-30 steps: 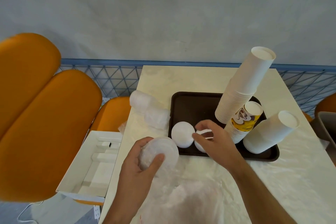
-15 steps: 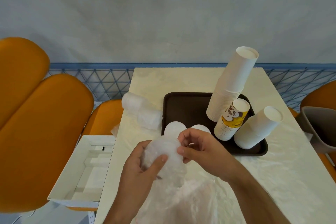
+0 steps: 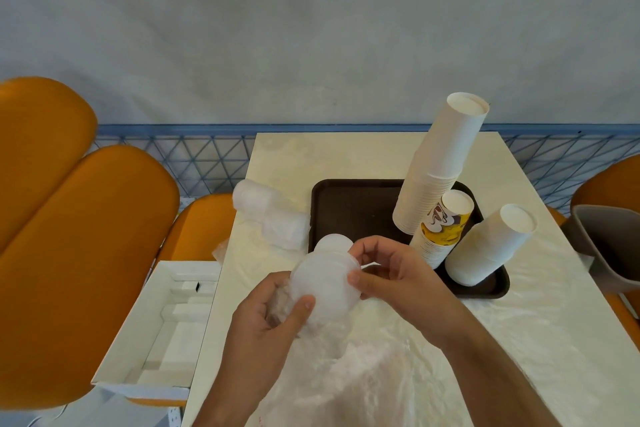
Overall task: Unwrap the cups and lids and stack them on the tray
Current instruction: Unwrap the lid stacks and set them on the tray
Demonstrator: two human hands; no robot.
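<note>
Above the table's near edge, your left hand (image 3: 266, 315) grips a wrapped stack of lids (image 3: 323, 282) while your right hand (image 3: 391, 274) pinches its top lid, likely peeling one free to set on the brown tray (image 3: 349, 204) just beyond.

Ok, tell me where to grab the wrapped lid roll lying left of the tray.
Take the wrapped lid roll around its middle, coming from above, probably with the left hand: it lies on its side along the tray edge, round flanks exposed.
</note>
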